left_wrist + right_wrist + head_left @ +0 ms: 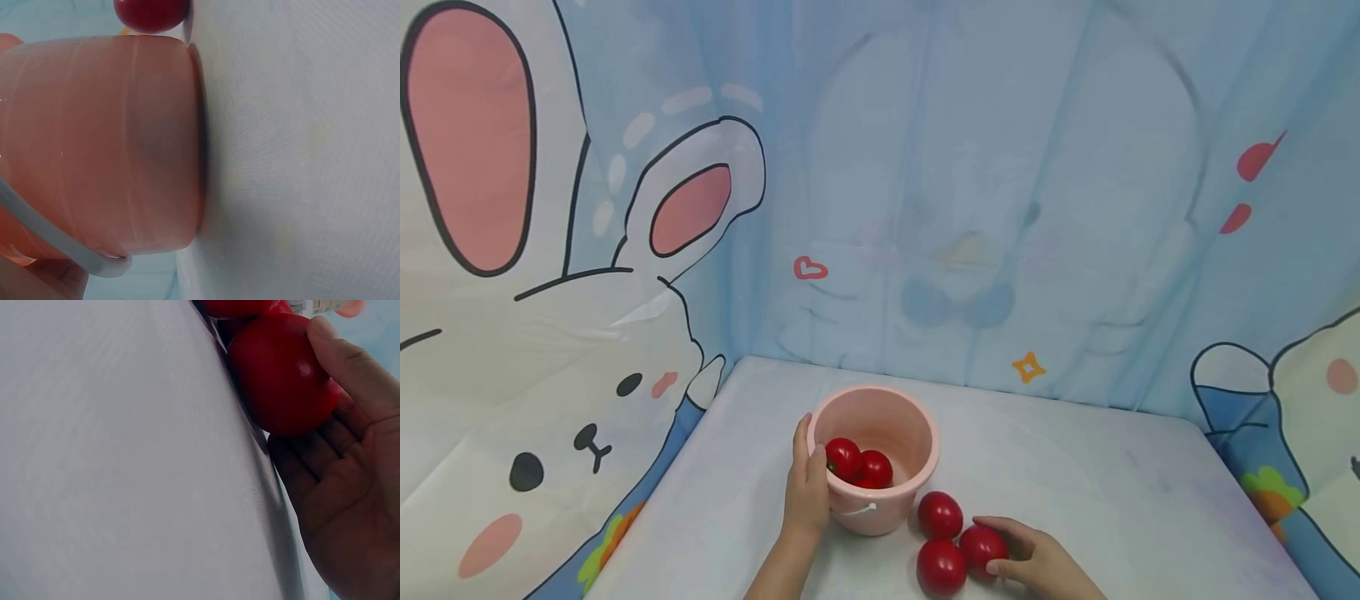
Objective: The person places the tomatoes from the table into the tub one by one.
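A pink bucket (880, 504) with a white handle (56, 240) stands upright on the table. My left hand (807, 492) holds its left side near the rim, fingers along the outside. Inside the bucket lie two glossy red tomatoes (874, 471), one showing a bit of green. To the bucket's right, my right hand (1037, 560) grips a red tomato (284, 375) between thumb and fingers; it sits on or just at the table. Two more loose tomatoes, a nearer one (942, 567) and a farther one (940, 516), lie beside it.
A white cloth covers the table (1075, 467). Behind it hangs a light blue curtain (1060, 167) with cartoon prints. A printed rabbit panel (550, 358) borders the left side, and another printed panel (1318, 433) the right.
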`<state>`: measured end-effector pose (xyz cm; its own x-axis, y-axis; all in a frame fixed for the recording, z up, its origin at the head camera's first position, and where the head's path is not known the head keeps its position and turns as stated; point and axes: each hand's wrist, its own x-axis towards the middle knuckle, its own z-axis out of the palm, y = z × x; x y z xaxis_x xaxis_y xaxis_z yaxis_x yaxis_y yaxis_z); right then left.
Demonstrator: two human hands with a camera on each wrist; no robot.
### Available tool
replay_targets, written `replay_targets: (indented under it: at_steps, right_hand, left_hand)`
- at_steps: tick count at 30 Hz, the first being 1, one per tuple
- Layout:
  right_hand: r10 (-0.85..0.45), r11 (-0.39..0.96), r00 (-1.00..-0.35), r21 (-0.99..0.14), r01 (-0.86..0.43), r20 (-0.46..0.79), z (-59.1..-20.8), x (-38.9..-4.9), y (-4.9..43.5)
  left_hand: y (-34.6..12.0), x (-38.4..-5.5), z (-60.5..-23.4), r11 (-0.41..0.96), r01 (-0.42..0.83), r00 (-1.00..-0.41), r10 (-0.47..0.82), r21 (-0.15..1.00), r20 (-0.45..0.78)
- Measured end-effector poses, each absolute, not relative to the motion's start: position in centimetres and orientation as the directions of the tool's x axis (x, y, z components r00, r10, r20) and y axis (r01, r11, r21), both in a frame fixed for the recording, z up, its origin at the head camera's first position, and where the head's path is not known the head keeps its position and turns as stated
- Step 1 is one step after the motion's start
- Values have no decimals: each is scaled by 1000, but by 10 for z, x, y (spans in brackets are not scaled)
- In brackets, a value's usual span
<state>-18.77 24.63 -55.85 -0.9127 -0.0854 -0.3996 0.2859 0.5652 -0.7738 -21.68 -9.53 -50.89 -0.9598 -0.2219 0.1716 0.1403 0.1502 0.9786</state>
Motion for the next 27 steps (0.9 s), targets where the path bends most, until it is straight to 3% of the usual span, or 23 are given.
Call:
replay_targets:
  at_steps: [7,18,27]
  right_hand:
    - [-113,551,-925,-798,245,-362,-550,-189,251]
    - [-243,550,-958,-835,-6,-153,-501,-207,254]
    - [-272,544,-956,-837,-60,-108,-489,-213,254]
  left_hand:
    - [-95,-216,-508,154,143,-960,-219,978,175]
    - [-96,-216,-507,162,144,-957,-227,976,179]
    - [-95,-216,-506,159,148,-959,-219,976,181]
